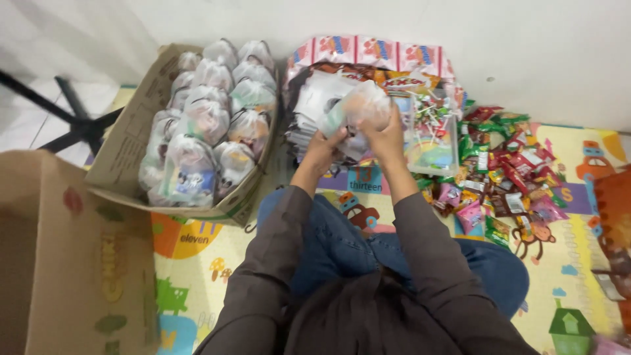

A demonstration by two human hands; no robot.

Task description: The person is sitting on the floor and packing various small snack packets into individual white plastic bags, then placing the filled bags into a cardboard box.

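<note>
Two hands up at centre: left hand (327,146) and right hand (386,133) both grip one filled translucent pouch (363,104), held above the lap. Cardboard box (125,148) of finished pouches (204,121) sits left; clear tub (434,141) just right of the hands; loose snack packets (506,164) spread far right. Play mat (197,276) shows bare room near left, beside a second carton (72,263).

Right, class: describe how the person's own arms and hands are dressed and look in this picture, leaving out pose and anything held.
Both arms are covered by long, loose sleeves of a dark grey-brown fabric, creased along their length and ending at the wrists. The left hand and right hand are bare: no gloves show. No rings, watch or bracelets can be made out, though the picture is too soft to be sure. The sleeves carry no visible markings or patterns.
</note>
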